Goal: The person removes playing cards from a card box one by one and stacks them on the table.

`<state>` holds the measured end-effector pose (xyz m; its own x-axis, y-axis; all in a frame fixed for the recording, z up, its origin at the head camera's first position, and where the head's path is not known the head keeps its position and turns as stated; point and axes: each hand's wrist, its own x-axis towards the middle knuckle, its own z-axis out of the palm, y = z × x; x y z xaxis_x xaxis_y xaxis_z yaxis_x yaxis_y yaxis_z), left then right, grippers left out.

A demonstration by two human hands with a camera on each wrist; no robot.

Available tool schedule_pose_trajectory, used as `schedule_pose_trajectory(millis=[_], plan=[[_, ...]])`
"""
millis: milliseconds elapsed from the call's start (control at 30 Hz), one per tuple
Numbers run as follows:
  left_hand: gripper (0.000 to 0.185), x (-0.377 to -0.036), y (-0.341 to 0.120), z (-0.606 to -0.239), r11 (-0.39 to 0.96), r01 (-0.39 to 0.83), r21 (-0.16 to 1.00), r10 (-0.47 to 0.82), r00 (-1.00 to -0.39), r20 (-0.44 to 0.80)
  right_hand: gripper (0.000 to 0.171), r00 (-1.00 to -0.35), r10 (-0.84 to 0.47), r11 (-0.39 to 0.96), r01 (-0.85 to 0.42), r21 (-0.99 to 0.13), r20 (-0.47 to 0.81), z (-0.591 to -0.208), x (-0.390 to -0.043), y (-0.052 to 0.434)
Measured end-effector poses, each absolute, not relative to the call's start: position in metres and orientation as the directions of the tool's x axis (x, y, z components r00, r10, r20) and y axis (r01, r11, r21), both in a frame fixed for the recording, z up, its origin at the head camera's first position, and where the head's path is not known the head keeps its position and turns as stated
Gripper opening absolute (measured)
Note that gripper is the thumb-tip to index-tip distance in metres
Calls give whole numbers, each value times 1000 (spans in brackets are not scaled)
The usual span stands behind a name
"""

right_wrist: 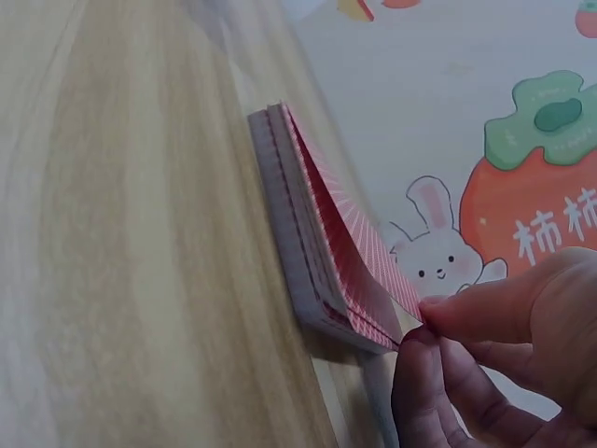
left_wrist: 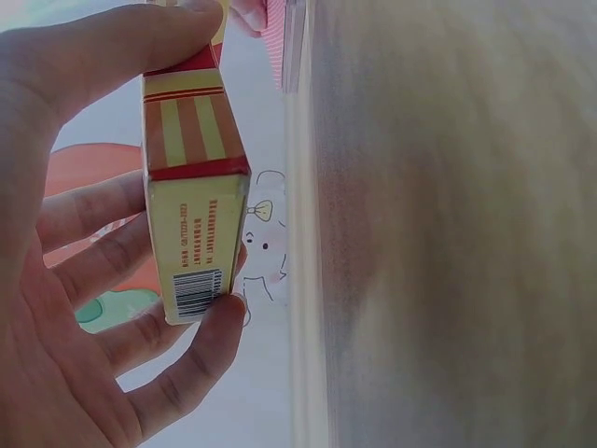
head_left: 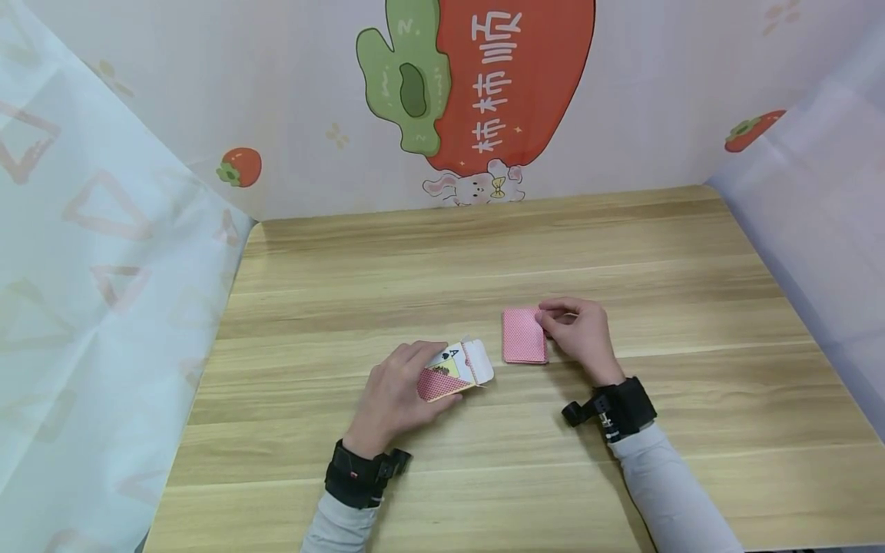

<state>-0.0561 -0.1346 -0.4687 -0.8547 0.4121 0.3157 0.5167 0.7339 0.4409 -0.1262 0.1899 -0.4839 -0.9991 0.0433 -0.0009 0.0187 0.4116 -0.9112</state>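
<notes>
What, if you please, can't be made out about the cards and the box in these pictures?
- Card faces: the deck lies back up in the head view.
- Box contents: the left hand covers the card box.
- Box print: too small in the left wrist view.
- Number of cards lifted by the right hand: unclear.

Left hand [left_wrist: 84,280]: grips the card box between thumb and fingers.
Card box [left_wrist: 191,215]: yellow, red-striped, barcode at one end.
Table [left_wrist: 448,243]: just beside it.

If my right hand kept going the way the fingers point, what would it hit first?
The right hand points left at the deck, whose top cards its fingers already pinch. Beyond lies the card box, probably slightly off line.
</notes>
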Motion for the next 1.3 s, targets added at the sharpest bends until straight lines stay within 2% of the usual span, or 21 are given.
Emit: schedule_pose_trajectory(millis=[433, 933, 1133, 1300], plan=[[73, -56, -135, -469, 731, 519, 443, 413, -853, 319, 15, -992, 54, 580, -64, -812, 116, -484, -126, 186], [74, -56, -135, -466, 733, 519, 439, 410, -853, 323, 14, -996, 5, 586, -70, -807, 90, -483, -128, 185], [74, -54, -134, -465, 719, 532, 447, 413, -845, 341, 16, -989, 26, 509, -113, -853, 146, -480, -121, 185], [76, -51, -134, -465, 701, 551, 452, 433, -833, 343, 12, -986, -48, 344, -166, -924, 160, -467, -101, 176]])
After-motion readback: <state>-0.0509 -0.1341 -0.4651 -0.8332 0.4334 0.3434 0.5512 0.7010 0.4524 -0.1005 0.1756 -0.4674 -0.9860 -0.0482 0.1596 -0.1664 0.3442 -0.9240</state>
